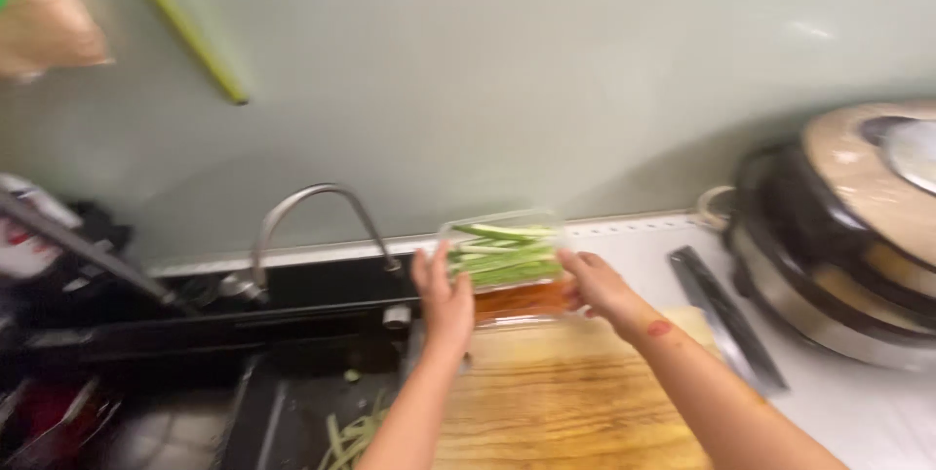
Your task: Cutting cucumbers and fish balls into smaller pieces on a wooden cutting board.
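My left hand [444, 296] and my right hand [597, 287] grip the two ends of a clear plastic container [502, 254] filled with long green vegetable strips. It is stacked on a second clear container [522, 300] with orange strips inside. Both sit at the far edge of a wooden cutting board [570, 397], just right of the sink. The picture is blurred by motion.
A curved metal tap [312, 212] stands over a black sink [292, 402] with green scraps [351, 436] in it. A cleaver [726, 319] lies right of the board. Stacked pots with a wooden lid [848, 236] fill the right. A dish rack [49, 333] is at left.
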